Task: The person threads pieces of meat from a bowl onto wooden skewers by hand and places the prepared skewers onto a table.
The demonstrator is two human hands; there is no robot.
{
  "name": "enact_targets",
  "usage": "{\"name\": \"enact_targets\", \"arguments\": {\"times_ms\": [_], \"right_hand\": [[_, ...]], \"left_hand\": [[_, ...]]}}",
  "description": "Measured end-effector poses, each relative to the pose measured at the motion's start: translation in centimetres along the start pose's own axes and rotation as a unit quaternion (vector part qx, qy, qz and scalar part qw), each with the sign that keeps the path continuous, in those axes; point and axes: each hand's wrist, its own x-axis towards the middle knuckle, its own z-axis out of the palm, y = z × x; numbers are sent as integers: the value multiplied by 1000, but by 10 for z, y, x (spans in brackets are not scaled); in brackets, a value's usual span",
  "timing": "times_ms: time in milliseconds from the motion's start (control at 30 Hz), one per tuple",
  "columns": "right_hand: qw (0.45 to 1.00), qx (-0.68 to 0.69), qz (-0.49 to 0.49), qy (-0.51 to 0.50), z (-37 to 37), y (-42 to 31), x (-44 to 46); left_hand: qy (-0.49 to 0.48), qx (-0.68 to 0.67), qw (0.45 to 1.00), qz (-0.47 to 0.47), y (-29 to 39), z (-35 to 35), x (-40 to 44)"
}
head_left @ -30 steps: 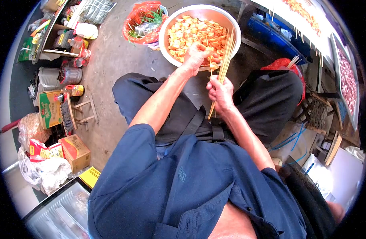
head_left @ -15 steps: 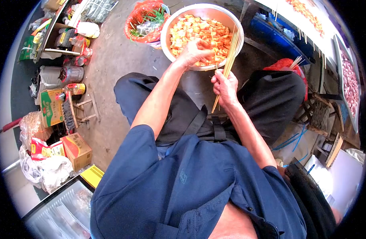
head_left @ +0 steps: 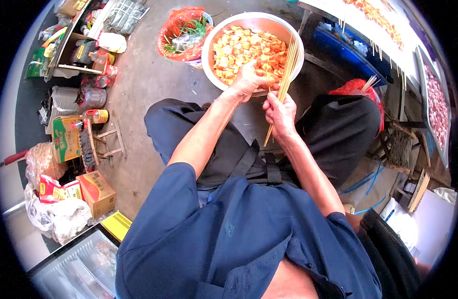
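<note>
A large metal bowl (head_left: 297,64) holds many small orange pieces of marinated meat (head_left: 239,47). Over its near rim is my left hand (head_left: 249,81), thumb and fingers closed on what looks like one such piece, partly hidden by the fingers. My right hand (head_left: 280,113) grips a bundle of thin bamboo skewers (head_left: 288,70) that slants up across the bowl's right side. From that hand a single skewer tip stands up close to my left fingertips.
Left of the bowl stands a bucket lined with a red bag (head_left: 169,37), with green stalks inside. A white table (head_left: 333,7) bears skewered meat at upper right, beside a tray of dark red pieces (head_left: 437,104). Bottles and boxes (head_left: 96,192) line the left side.
My left hand has drawn back from over the meat to the bowl's near rim, nearer the skewer tip. My right hand still holds the bundle, almost in the same place.
</note>
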Motion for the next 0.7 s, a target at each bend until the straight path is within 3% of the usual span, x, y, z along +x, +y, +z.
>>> {"name": "enact_targets", "arguments": {"times_ms": [267,333,467,700], "right_hand": [[1000,-18,10,2,8,6,11],[999,-27,17,0,7,7,10],[998,-46,37,1,5,15,0],[998,-64,23,-14,10,10,6]], "left_hand": [[27,-53,998,24,3,-8,7],[51,-67,996,-6,4,-11,8],[72,0,997,14,-12,-32,25],[110,-95,989,-16,5,-30,23]]}}
